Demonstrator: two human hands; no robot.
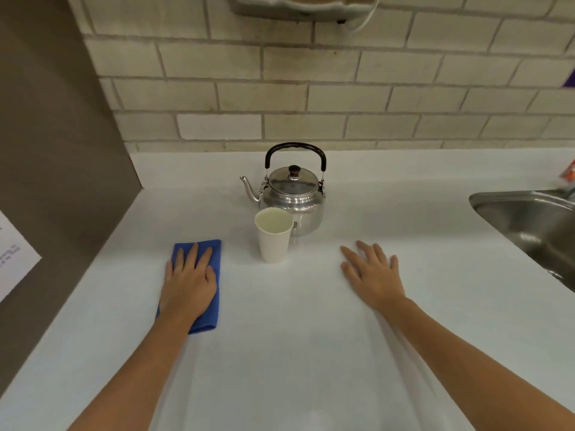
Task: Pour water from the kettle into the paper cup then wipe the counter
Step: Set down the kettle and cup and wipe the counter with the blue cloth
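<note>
A steel kettle [295, 197] with a black handle stands upright at the back of the white counter [295, 337], spout pointing left. Directly in front of it stands a white paper cup [273, 241], upright, with liquid visible inside. A folded blue cloth [214, 303] lies flat on the counter left of the cup. My left hand [189, 283] rests palm-down on the cloth, fingers spread, pressing rather than gripping it. My right hand [371, 272] lies flat on the bare counter right of the cup, fingers apart, holding nothing.
A steel sink [529, 222] is set into the counter at the right. A brown panel [59, 169] with a white paper sheet [12, 253] bounds the left side. A tiled wall runs behind the kettle, with a wall-mounted fixture [305, 7] above.
</note>
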